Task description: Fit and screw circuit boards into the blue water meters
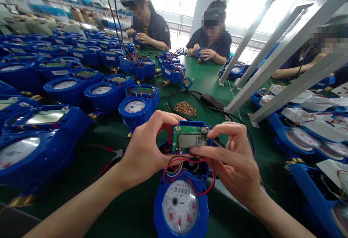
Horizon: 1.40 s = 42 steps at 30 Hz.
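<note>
- Left hand (148, 151): part-open in a wide curve, thumb and fingers grasping the LCD module (191, 140) around its left side.
- Right hand (237, 160): loosely bent, grasping the module's right side — one fingertip by the upper corner, another at the display's lower edge.
- The LCD module sits between both hands, tilted towards the viewer, its screen lit with digits.
- Just below the hands is the blue water meter (181, 209), dial up; red and black wires (213, 180) loop between.
- Beyond them, brass screws (186, 109) lie heaped on the green desk (206, 74).
</note>
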Available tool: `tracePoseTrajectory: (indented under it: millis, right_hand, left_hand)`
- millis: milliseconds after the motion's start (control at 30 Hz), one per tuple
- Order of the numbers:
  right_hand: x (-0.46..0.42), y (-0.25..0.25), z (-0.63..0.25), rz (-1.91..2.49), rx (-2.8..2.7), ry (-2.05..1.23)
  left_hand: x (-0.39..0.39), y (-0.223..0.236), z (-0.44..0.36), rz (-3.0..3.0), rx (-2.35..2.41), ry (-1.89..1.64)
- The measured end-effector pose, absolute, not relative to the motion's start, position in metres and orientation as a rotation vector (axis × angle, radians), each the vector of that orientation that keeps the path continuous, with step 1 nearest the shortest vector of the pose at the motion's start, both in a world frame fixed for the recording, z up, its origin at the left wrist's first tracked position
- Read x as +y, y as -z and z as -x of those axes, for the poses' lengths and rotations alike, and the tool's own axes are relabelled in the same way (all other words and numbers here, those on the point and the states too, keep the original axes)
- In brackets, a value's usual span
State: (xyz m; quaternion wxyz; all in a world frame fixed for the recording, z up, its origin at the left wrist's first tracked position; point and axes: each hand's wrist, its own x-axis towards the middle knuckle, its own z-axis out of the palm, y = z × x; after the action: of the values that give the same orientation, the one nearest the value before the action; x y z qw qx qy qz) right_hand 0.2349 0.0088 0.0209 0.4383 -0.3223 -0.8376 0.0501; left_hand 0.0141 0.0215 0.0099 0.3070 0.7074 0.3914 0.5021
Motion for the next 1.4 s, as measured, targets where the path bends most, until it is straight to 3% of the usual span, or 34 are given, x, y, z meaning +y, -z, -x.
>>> tracePoseTrajectory:
  millis: [333,567,800,1133,1300,1400]
  right_hand:
    - [0.012,-0.008,-0.225,0.807,-1.935,-0.097]
    - [0.008,-0.026,-0.237,0.833,-2.074,-0.246]
    - [0.007,-0.054,-0.261,0.804,-2.47,0.012]
    - [0.017,-0.063,-0.267,1.032,-2.114,-0.588]
    - [0.007,-0.053,-0.251,1.09,-1.664,-1.05]
    - [-0.008,-0.049,-0.234,1.149,-1.635,-1.099]
  left_hand:
    - [0.014,-0.009,-0.016,-1.906,1.149,-1.357]
    - [0.018,-0.011,-0.021,-1.908,1.256,-1.382]
    - [0.017,-0.014,-0.017,-1.959,1.383,-1.39]
    - [0.023,-0.008,-0.013,-1.769,1.41,-1.219]
    - [0.02,-0.01,-0.017,-1.829,1.403,-1.279]
    - [0.013,-0.012,-0.022,-1.925,1.414,-1.35]
